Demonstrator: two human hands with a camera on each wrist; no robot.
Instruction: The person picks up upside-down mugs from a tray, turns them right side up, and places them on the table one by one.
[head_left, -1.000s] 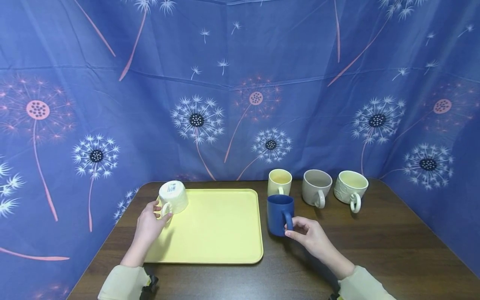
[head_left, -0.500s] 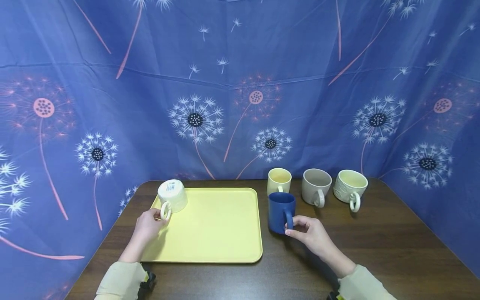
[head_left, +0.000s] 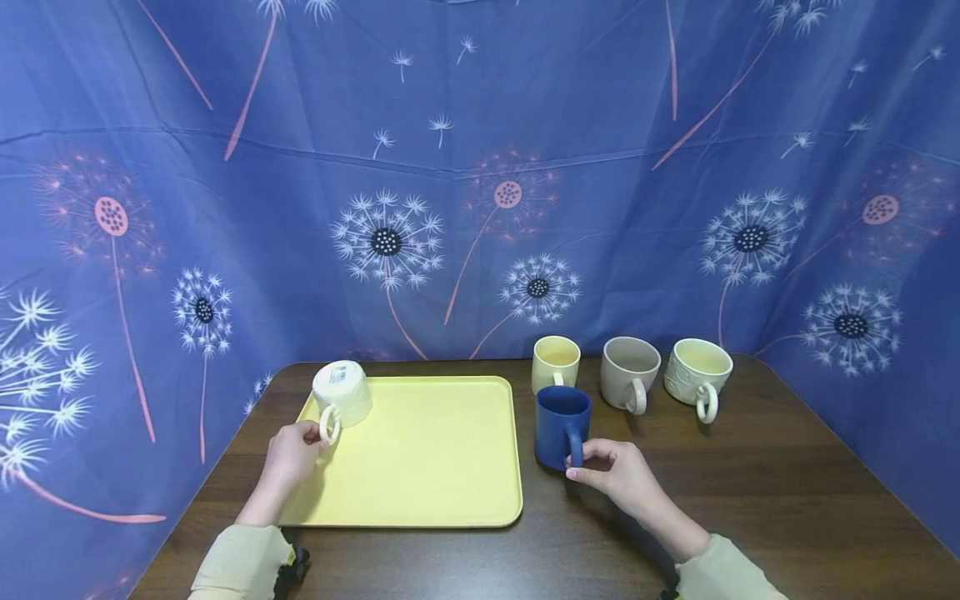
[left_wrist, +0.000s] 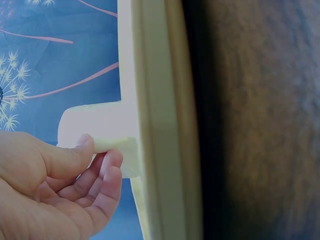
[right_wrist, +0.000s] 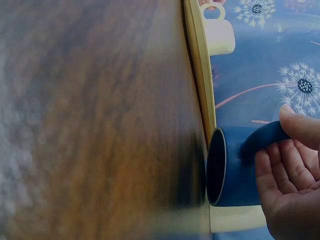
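Observation:
An off-white mug [head_left: 341, 393] stands upside down at the back left of the yellow tray [head_left: 435, 467], its labelled base upward. My left hand [head_left: 292, 454] pinches its ring handle; the left wrist view shows the thumb over the handle [left_wrist: 107, 145] and the fingers beneath. Right of the tray, my right hand [head_left: 618, 475] grips a blue mug [head_left: 553, 437] by the handle, thumb on the outside and fingers curled inside. In the right wrist view a dark round end of the blue mug [right_wrist: 240, 185] with a pale edge shows; I cannot tell whether it is base or mouth.
Behind and right of the blue mug stand a pale yellow mug [head_left: 557, 360], a grey mug [head_left: 618, 385] and a cream embossed mug [head_left: 686, 383], all upright. They share the dark wooden table [head_left: 750, 492]. A blue dandelion-print cloth [head_left: 480, 275] hangs behind.
My left fingers have moved off the off-white mug's side and now sit behind its handle. My right hand still grips the blue mug, which has hardly moved. The view has shifted slightly.

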